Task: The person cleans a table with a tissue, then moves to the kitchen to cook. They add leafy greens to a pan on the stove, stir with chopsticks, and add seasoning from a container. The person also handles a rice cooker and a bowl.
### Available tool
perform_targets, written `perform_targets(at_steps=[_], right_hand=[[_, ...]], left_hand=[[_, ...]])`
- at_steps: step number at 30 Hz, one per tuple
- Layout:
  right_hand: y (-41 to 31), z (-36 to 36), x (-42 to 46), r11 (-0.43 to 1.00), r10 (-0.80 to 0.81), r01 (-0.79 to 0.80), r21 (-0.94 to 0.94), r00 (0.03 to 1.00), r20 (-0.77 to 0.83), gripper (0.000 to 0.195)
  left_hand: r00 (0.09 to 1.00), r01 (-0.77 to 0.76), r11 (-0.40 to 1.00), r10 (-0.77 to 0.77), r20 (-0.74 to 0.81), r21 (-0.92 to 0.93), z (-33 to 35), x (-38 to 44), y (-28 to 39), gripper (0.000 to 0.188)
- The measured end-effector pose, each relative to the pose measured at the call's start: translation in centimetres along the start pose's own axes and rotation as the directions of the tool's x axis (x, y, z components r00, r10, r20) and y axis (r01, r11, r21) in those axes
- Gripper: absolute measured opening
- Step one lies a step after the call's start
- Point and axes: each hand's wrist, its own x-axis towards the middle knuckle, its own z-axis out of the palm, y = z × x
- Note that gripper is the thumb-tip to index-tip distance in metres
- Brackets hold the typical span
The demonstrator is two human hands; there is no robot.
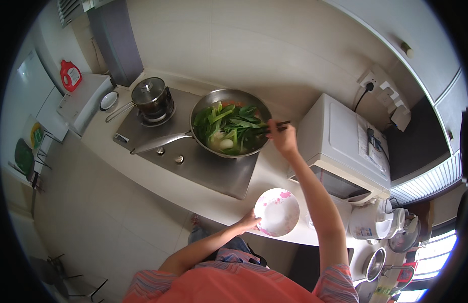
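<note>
My left hand (250,221) grips the rim of a white plate (277,214) with pink flower prints, near the counter's front edge. Dark chopsticks (279,127) are held in my right hand (283,138) over the right rim of a steel frying pan (229,91). Their tips reach in among leafy greens (234,123). A pale round piece of food (226,143), perhaps an egg, lies in the liquid at the pan's near side. The pan stands on the steel gas hob (203,174), and its long handle (162,142) points left.
A lidded saucepan (150,94) sits on the left burner, beside a small white bowl (109,101). A white microwave-like appliance (343,140) stands right of the pan. Farther right are a rice cooker (370,221) and a steel bowl (374,264) near a tap (404,270). Cupboards (415,38) hang above.
</note>
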Motion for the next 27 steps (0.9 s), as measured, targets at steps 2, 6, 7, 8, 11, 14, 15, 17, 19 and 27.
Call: perform_targets(at_steps=[2, 6, 7, 8, 11, 14, 15, 17, 19, 27], right_hand=[[-2.8, -1.3, -0.2, 0.997, 0.047, -0.042, 0.058, 0.995, -0.084, 0.028], [-3.8, 1.0, 0.5, 0.928, 0.067, -0.003, 0.373, 0.985, -0.160, 0.024], [-3.3, 1.7, 0.6, 0.905, 0.114, -0.031, 0.424, 0.978, -0.172, 0.023], [-2.8, 2.5, 0.4, 0.879, 0.161, -0.056, 0.474, 0.970, -0.183, 0.022], [-1.4, 3.9, -0.8, 0.829, 0.321, -0.169, 0.533, 0.924, -0.207, 0.019], [0.0, 3.6, -2.2, 0.847, 0.365, -0.224, 0.483, 0.905, -0.219, 0.018], [0.0, 3.3, -2.7, 0.844, 0.379, -0.235, 0.482, 0.897, -0.226, 0.018], [0.4, 3.1, -2.9, 0.858, 0.385, -0.238, 0.455, 0.885, -0.263, 0.017], [1.6, 3.7, -2.6, 0.868, 0.366, -0.213, 0.448, 0.884, -0.291, 0.016], [-5.2, 3.1, -1.9, 0.946, 0.293, -0.256, 0.198, 0.937, -0.187, 0.017]], left_hand=[[0.999, 0.036, 0.995, -0.038, 0.031, 0.089, -0.6, -1.2, 2.1, 0.048], [0.966, 0.142, 0.973, -0.177, 0.189, 0.184, -3.4, -0.7, 1.5, 0.055], [0.957, 0.154, 0.968, -0.196, 0.215, 0.196, -4.2, -1.5, 1.6, 0.056], [0.946, 0.165, 0.964, -0.214, 0.241, 0.208, -5.2, -2.4, 1.7, 0.058], [0.892, 0.093, 0.973, -0.175, 0.416, 0.210, -11.9, -7.2, 1.9, 0.054], [0.945, 0.107, 0.988, -0.135, 0.299, 0.108, -20.0, -14.3, 2.2, 0.046], [0.967, 0.136, 0.986, -0.154, 0.203, 0.100, -22.7, -16.1, 0.8, 0.047], [0.969, 0.235, 0.956, -0.244, 0.032, 0.172, -26.8, -19.2, 0.7, 0.048], [0.943, 0.331, 0.915, -0.314, -0.105, 0.230, -31.1, -21.1, -1.7, 0.048], [0.921, 0.390, 0.648, -0.262, -0.289, 0.654, -44.0, -25.4, -28.2, 0.040]])
